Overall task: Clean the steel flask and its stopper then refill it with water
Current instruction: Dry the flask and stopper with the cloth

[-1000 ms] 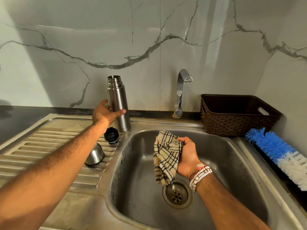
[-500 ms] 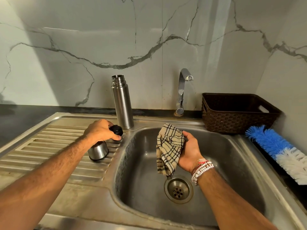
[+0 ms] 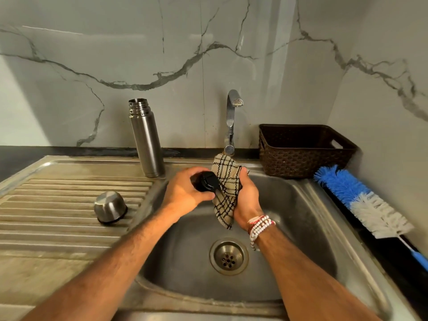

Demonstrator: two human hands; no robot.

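Two bare forearms reached in over a steel sink (image 3: 308, 230), above the round drain (image 3: 228, 256) at the bottom of its basin. Over the basin, the left hand (image 3: 184, 193) had its fingers curled round the black stopper (image 3: 205, 182), holding it in the air. The right hand (image 3: 247, 201), with strings of white and red beads (image 3: 259, 226) at the wrist, gripped a bunched beige cloth (image 3: 225, 181) with black checks, and the cloth was touching the stopper's right side, one end hanging down towards the drain.

To the left, a steel cup (image 3: 110, 206) sat mouth down on the ribbed draining surface (image 3: 53, 228), well apart from both hands. Farther back, the steel flask (image 3: 146, 139) stood upright and uncapped, its threaded neck bare, on the sink's rear rim just left of the basin. The curved tap (image 3: 231, 121) rose behind the cloth; no water could be seen running from it. At the right, a long brush (image 3: 361, 200) with blue and white bristles lay on the dark surface alongside the sink, its blue tip near a brown woven basket (image 3: 301, 156) in the corner. A grey-veined marble wall (image 3: 115, 66) stood behind it all.
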